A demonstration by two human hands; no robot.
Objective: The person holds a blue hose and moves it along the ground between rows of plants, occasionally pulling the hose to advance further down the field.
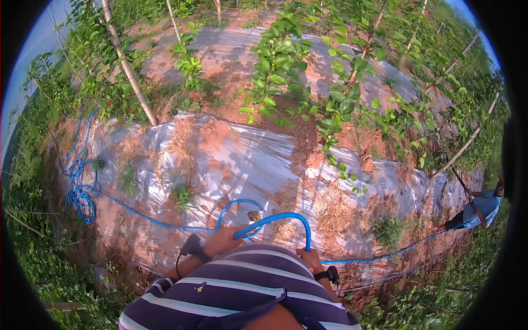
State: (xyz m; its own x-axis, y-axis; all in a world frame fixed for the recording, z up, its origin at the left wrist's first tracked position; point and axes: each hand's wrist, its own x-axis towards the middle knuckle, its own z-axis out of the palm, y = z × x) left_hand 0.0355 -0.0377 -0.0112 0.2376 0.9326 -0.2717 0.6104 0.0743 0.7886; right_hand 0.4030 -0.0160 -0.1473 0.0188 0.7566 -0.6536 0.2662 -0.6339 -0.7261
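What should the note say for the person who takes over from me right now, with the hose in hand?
Left hand: closed on the blue hose, at one end of its raised loop.
Right hand: closed on the other end of the loop.
Hose runs both ways along the plastic-covered bed; a coil lies at the far left.
Done: hose is laid along the bed.
Left: the loop between the hands is off the ground.
Another person is at the right edge.
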